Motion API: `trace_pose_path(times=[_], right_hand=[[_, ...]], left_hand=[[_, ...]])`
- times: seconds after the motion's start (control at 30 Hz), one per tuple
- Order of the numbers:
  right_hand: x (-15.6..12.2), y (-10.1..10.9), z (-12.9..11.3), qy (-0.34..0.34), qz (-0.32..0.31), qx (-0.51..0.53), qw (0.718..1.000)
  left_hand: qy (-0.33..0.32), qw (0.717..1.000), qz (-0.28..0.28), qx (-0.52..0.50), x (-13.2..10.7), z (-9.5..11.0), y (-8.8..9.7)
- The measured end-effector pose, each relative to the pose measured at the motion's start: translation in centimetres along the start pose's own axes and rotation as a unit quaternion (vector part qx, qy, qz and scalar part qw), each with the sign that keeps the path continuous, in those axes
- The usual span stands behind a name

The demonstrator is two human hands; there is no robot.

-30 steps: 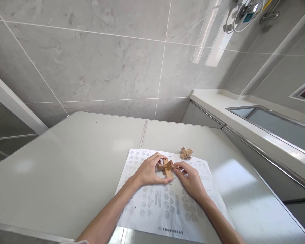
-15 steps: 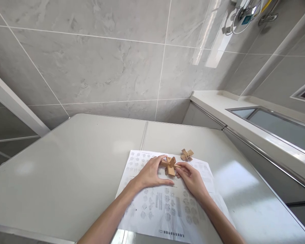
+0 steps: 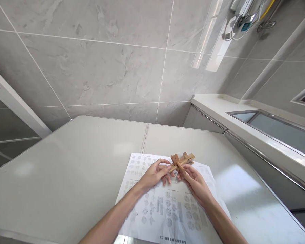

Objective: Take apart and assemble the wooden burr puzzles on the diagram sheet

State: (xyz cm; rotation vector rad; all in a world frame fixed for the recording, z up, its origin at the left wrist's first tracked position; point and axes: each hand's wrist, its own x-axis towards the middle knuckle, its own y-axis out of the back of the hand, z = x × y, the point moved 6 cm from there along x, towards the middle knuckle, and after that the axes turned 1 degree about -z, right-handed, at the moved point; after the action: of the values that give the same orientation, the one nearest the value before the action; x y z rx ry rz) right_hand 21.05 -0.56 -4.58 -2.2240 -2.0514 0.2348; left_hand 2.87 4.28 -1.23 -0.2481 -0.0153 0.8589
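Between my two hands is a wooden interlocking puzzle (image 3: 175,159), several light-brown pieces crossed together, one marked with a dark figure. My left hand (image 3: 156,174) pinches a piece's left end between thumb and fingers. My right hand (image 3: 192,177) grips the lower right side of the same puzzle. Just behind it, partly overlapped in view, are more wooden puzzle pieces (image 3: 191,157) in a small cluster. Both hands are above a printed instruction sheet (image 3: 149,200) showing rows of small puzzle diagrams.
The sheet lies on a pale table (image 3: 66,176) with a seam running across it. A grey tiled wall (image 3: 96,67) rises behind. To the right stands a white counter (image 3: 213,105) with an inset sink (image 3: 282,125). A wall-mounted device with cables (image 3: 245,23) hangs at upper right.
The held puzzle has been turned and raised slightly to the right, now overlapping the cluster behind it. My left hand has closed from a wide grasp to a pinch.
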Motion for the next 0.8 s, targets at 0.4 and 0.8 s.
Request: trace_pose_path(times=[0.4, 0.8], right_hand=[[-0.23, -0.08, 0.31, -0.005, 0.005, 0.018, 1.000], [-0.34, -0.67, -0.66, -0.014, -0.022, 0.032, 0.999]], left_hand=[[0.042, 0.991, -0.014, -0.123, 0.03, -0.82, -0.35], [0.045, 0.987, 0.001, -0.152, -0.18, -0.42, -0.12]])
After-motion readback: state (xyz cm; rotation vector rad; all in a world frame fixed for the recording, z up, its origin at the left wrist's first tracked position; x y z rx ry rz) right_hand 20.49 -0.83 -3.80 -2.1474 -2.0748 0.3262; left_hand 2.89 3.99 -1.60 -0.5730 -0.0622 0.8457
